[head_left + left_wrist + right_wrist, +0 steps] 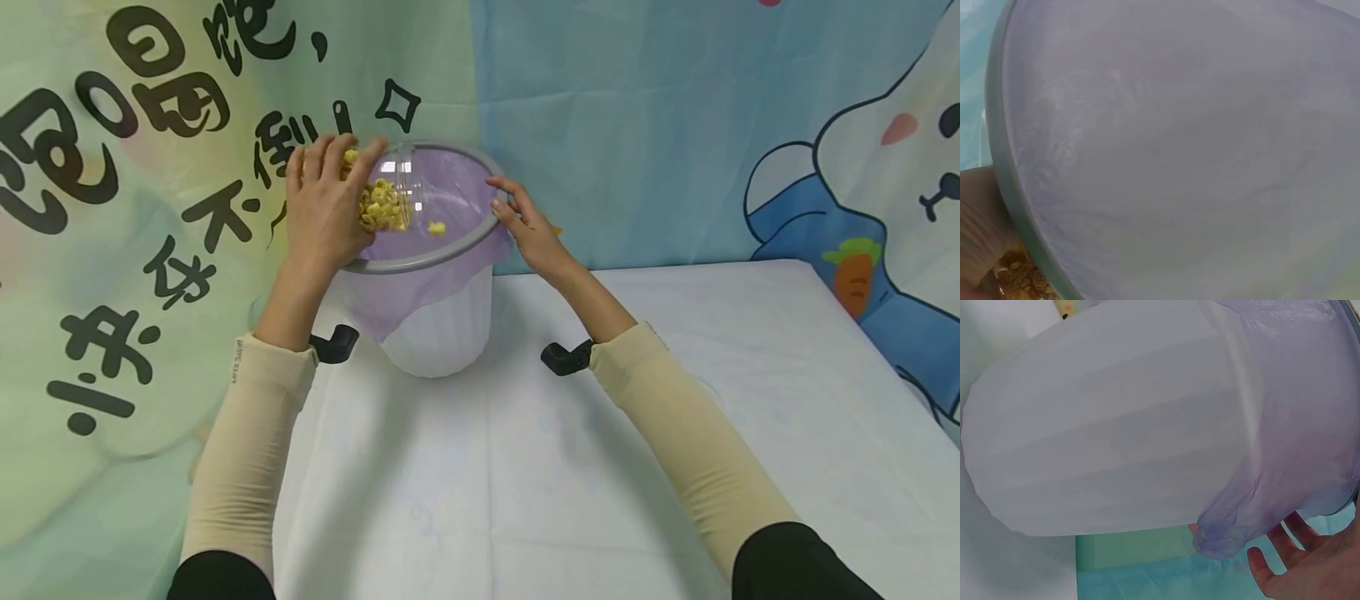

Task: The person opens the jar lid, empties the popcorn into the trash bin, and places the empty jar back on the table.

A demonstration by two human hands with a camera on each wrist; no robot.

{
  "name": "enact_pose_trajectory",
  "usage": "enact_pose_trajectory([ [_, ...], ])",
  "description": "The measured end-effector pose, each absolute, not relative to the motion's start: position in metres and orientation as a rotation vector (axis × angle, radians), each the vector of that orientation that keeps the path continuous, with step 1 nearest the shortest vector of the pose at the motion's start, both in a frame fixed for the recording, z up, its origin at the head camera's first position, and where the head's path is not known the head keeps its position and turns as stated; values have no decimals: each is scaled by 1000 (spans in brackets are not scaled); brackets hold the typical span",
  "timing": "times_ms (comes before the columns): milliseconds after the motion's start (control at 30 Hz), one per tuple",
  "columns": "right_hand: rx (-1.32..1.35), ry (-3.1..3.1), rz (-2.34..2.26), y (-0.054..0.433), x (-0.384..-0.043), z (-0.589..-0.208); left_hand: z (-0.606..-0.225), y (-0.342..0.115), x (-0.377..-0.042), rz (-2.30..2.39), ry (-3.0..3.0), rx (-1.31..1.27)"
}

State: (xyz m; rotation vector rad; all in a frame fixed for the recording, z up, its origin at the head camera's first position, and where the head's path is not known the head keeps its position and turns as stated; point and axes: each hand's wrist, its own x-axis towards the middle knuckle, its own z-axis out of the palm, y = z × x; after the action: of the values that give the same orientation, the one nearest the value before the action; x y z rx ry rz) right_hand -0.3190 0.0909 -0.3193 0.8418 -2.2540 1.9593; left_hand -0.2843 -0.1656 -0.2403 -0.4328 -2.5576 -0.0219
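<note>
In the head view, a white ribbed trash can (442,337) stands on the table, lined with a purple bag (450,283) under a grey rim ring (420,261). My left hand (324,196) grips a clear jar (408,179) lying on its side, its mouth over the opening. Yellow popcorn (384,207) fills part of the jar. One loose popcorn piece (437,227) shows against the liner beyond the mouth. My right hand (528,229) holds the far right of the rim. In the right wrist view, its fingers (1282,544) reach behind the bunched bag edge (1222,537).
A white cloth covers the table (525,467). Behind it hangs a printed backdrop (637,125) with large dark characters at left and a cartoon animal at right. The trash can stands near the back left, close to the backdrop.
</note>
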Motion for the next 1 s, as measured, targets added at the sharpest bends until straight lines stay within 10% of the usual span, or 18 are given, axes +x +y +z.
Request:
enact_pose_trajectory([
  [1000,834,-2242,2001,88,-311,-315,-246,-164,-285,225,-2413,-491],
])
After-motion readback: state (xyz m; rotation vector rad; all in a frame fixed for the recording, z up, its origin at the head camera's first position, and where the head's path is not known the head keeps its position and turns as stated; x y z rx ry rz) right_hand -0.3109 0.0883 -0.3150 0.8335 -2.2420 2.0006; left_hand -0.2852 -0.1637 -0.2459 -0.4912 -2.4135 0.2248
